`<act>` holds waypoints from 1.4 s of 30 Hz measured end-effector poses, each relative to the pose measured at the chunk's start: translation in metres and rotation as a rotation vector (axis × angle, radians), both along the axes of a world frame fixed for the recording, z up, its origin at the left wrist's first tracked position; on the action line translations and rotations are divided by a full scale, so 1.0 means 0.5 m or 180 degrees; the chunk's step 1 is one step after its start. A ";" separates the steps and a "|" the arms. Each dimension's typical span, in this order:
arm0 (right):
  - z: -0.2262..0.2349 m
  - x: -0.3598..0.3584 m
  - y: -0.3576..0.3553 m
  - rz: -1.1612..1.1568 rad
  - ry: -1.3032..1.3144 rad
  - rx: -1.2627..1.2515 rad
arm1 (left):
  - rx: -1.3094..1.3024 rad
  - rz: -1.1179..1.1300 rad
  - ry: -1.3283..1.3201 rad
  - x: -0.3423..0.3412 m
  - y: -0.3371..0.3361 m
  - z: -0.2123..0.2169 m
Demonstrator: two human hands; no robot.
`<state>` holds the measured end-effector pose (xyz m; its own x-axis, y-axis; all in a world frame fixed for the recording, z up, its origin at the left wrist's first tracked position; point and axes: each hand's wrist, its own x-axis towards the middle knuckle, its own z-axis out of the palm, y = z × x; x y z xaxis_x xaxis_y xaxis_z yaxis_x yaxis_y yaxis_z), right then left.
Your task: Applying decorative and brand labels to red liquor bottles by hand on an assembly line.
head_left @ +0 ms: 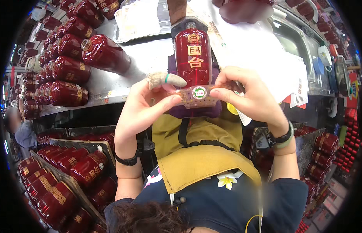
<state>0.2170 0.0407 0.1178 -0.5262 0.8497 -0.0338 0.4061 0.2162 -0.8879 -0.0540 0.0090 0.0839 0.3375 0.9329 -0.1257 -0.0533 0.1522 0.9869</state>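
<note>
left hand, right hand pinch strip near bottle

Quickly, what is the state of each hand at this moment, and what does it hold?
Left hand: closed, pinching the left end of the patterned strip.
Right hand: closed, pinching its right end.

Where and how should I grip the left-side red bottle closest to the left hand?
Probably around the broad, rounded body of that red bottle, coming from its right, over the metal table: more bottles crowd its left, where its narrow neck points. The left hand is nearest, but it holds one end of the patterned strip.
</note>
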 end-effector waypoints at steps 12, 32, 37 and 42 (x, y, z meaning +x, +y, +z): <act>-0.122 -0.017 0.020 -0.0810 -0.0048 0.0081 | -0.0204 0.0500 0.0065 0.020 0.055 -0.096; -0.130 -0.022 0.025 -0.0978 0.0046 -0.0144 | -0.0554 0.0530 -0.0526 0.015 0.063 -0.117; -0.135 -0.018 0.026 -0.1006 0.0084 -0.0142 | -0.0590 0.0516 -0.0492 0.017 0.066 -0.118; -0.134 -0.020 0.026 -0.0996 0.0050 -0.0131 | -0.0572 0.0562 -0.0460 0.016 0.063 -0.117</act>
